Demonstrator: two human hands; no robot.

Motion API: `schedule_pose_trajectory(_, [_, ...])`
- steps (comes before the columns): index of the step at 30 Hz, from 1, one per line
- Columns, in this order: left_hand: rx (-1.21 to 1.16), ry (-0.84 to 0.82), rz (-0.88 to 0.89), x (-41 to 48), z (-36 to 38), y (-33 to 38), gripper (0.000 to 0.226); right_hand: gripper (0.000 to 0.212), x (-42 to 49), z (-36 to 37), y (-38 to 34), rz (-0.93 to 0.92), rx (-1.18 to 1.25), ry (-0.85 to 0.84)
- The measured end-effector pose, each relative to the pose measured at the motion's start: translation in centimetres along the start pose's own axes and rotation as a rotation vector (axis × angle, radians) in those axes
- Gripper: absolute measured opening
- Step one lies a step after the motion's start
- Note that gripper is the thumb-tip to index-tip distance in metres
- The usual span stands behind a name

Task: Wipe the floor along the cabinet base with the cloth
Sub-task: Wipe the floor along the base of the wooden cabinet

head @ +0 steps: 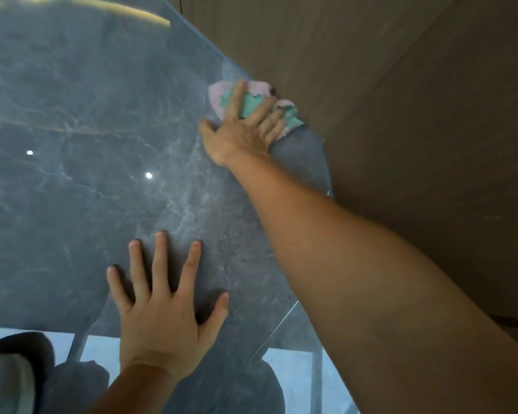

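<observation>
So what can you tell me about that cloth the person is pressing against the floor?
The cloth is a small, soft, fluffy-looking rag in pale pink and mint green, bunched up rather than spread flat. It lies on the dark grey marbled floor, right against the base of the brown cabinet. The right hand presses down on it with fingers spread, covering its middle. The left hand lies flat on the floor, well apart from it.
</observation>
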State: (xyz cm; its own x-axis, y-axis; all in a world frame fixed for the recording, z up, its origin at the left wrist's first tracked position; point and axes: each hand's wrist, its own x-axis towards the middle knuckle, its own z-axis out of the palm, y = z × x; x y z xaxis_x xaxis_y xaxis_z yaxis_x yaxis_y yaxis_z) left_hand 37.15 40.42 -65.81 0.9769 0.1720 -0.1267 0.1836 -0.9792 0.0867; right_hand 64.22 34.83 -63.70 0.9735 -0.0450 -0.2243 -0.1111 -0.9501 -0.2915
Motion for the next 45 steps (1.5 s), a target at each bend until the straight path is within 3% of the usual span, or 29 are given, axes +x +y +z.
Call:
schedule_pose_trajectory(4, [-0.022,0.031,0.016,0.1,0.5,-0.3,0.089,0.063,2.6,0.5,-4.3,-0.47,-0.148,-0.054])
schedule_pose_trajectory(7, [-0.038,0.036,0.021,0.6,0.4,-0.2,0.089,0.056,5.4,-0.3,-4.7,-0.593,-0.221,-0.098])
schedule_pose_trajectory(14, [-0.016,-0.048,0.004,0.5,-0.5,-0.1,0.088,0.057,3.9,-3.3,5.0,-0.495,-0.323,0.026])
schedule_pose_trajectory(18, [-0.049,-0.067,0.002,0.5,-0.5,-0.1,0.087,0.077,-2.4,-2.5,9.8,-0.301,-0.474,0.104])
schedule_pose_trajectory(22, [-0.076,-0.026,-0.008,0.3,0.0,-0.1,0.086,0.093,-7.2,-3.5,12.3,-0.155,-0.545,0.005])
schedule_pose_trajectory(29, [-0.104,0.042,0.0,0.5,0.8,-0.3,0.085,0.102,-19.0,-2.7,13.8,-0.1,-0.543,-0.2])
schedule_pose_trajectory(35, [-0.048,-0.08,-0.003,0.6,-0.2,-0.2,0.086,0.082,-28.1,-4.0,19.3,-0.247,-0.444,-0.231])
schedule_pose_trajectory(39, [0.05,-0.346,-0.094,2.3,-1.9,-0.1,0.094,0.06,-30.0,-3.7,20.1,-0.2,-0.242,-0.235])
schedule_pose_trajectory(41, [-0.02,-0.346,-0.163,0.7,-3.9,2.2,0.091,0.058,-32.1,-3.8,20.8,-0.112,-0.122,-0.264])
schedule_pose_trajectory(43, [-0.144,-0.285,-0.044,-3.2,-5.5,6.6,0.077,0.06,-33.9,-4.3,21.8,-0.069,-0.001,-0.28])
schedule_pose_trajectory(45, [-0.389,-0.387,0.13,-8.4,-5.8,11.9,0.057,0.054,-35.4,-4.9,23.1,-0.107,0.261,-0.231])
